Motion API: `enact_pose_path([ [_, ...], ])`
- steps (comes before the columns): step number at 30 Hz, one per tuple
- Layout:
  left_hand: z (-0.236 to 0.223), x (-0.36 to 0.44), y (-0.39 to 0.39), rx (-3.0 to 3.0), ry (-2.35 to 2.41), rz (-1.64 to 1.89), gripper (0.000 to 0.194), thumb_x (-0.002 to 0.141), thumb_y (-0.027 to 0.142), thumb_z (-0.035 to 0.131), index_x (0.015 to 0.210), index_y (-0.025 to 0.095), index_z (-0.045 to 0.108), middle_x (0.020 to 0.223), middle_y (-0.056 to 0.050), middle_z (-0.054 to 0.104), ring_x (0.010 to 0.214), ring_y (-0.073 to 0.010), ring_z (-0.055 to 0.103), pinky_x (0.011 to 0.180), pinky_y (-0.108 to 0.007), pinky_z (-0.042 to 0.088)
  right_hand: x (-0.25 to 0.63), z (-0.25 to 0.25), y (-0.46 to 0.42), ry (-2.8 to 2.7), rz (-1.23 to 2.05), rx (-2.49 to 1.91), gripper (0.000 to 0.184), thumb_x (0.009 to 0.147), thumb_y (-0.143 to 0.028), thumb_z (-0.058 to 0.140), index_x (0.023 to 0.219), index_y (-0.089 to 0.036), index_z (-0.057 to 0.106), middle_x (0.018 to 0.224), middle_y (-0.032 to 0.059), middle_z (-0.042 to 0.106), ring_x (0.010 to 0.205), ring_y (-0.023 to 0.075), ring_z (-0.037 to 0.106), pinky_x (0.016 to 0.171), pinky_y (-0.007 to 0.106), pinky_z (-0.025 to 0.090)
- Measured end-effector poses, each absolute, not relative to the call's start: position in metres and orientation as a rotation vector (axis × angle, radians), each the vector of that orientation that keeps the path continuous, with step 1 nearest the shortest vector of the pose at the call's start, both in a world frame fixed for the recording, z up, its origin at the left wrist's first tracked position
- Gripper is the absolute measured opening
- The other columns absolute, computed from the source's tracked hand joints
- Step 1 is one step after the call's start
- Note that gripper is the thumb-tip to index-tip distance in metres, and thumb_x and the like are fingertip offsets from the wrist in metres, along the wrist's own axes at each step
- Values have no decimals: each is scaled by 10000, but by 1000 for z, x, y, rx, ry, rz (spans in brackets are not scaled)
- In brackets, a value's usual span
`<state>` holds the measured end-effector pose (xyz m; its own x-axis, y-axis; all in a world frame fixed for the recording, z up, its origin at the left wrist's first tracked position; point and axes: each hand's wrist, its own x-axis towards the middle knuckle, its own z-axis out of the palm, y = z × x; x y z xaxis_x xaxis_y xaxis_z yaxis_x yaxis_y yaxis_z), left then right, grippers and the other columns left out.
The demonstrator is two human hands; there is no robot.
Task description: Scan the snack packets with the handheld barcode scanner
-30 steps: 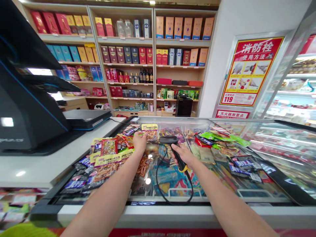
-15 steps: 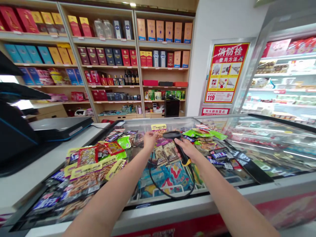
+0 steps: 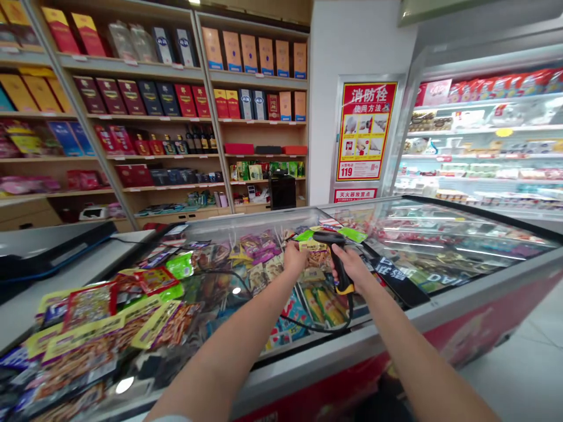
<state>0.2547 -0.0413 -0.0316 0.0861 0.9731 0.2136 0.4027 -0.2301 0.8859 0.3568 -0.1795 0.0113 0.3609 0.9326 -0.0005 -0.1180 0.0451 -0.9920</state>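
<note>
Both forearms extended forward over a glass-topped chest freezer (image 3: 466,290), wrists slightly bent. The left hand (image 3: 294,259) pinched the edge of a yellow-labelled snack packet (image 3: 315,256) between closed fingers, while the right hand (image 3: 350,266) wrapped firmly around the grip of a black-and-yellow barcode scanner (image 3: 338,269), its head angled just beside the packet. A black cable (image 3: 316,330) looped below, across assorted snack packets (image 3: 264,252) on the glass.
</note>
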Motion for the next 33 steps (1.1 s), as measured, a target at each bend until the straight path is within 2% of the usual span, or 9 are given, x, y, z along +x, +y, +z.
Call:
enact_pose_path([
  [4, -27, 238, -40, 1780, 1464, 1166, 297, 684, 223, 704, 953, 146, 603, 1031, -103, 657, 985, -197, 609, 861, -295, 443, 348, 9, -178, -857, 993, -1270, 316, 820, -472, 591, 731, -185, 495, 493, -31, 542, 337, 86, 475, 323, 205, 422],
  [9, -22, 195, -26, 1781, 1504, 1217, 250, 705, 251, 682, 929, 157, 621, 1021, -94, 652, 985, -202, 607, 869, -309, 445, 321, 10, -167, -886, 1089, -1247, 314, 820, -480, 582, 746, -189, 491, 482, -38, 537, 332, 93, 474, 326, 212, 418],
  [18, 2, 24, 6, 1805, 2094, 1134, 373, 777, 327, 583, 1097, 139, 608, 1169, -160, 597, 1094, -254, 574, 912, -332, 440, 236, 20, -131, -1021, 1239, -1203, 287, 841, -442, 562, 745, -201, 438, 489, -52, 534, 329, 82, 468, 315, 193, 401],
  [21, 1, -20, 11, 1862, 2289, 964, 421, 801, 358, 530, 1139, 116, 600, 1256, -205, 552, 1176, -308, 525, 955, -396, 422, 206, 20, -113, -1077, 1296, -1181, 307, 828, -462, 567, 731, -201, 438, 477, -54, 521, 328, 83, 467, 312, 193, 397],
  [24, -9, -40, 14, 1968, 2407, 719, 454, 820, 368, 493, 1161, 88, 599, 1328, -244, 504, 1289, -372, 414, 1039, -515, 322, 183, 15, -100, -1143, 1333, -1176, 340, 803, -500, 571, 717, -198, 442, 473, -58, 518, 328, 81, 465, 313, 192, 396],
  [27, -15, -41, 15, 2079, 2372, 511, 380, 801, 336, 521, 1084, 117, 649, 1264, -245, 565, 1279, -389, 426, 1061, -589, 234, 176, 5, -96, -1196, 1344, -1171, 365, 761, -530, 599, 735, -199, 449, 486, -67, 526, 335, 77, 470, 319, 187, 396],
  [30, -11, -36, 15, 2146, 2253, 386, 243, 728, 255, 593, 938, 179, 690, 1120, -205, 656, 1127, -359, 563, 1022, -602, 269, 179, -4, -97, -1188, 1346, -1180, 362, 745, -533, 609, 757, -203, 460, 495, -70, 535, 336, 79, 467, 324, 190, 397],
  [33, -4, -33, 12, 2139, 2105, 335, 171, 692, 312, 640, 820, 214, 697, 997, -156, 701, 1019, -333, 615, 991, -588, 307, 186, -8, -100, -1176, 1352, -1215, 356, 765, -531, 581, 709, -201, 460, 471, -60, 525, 328, 82, 456, 332, 200, 399],
])
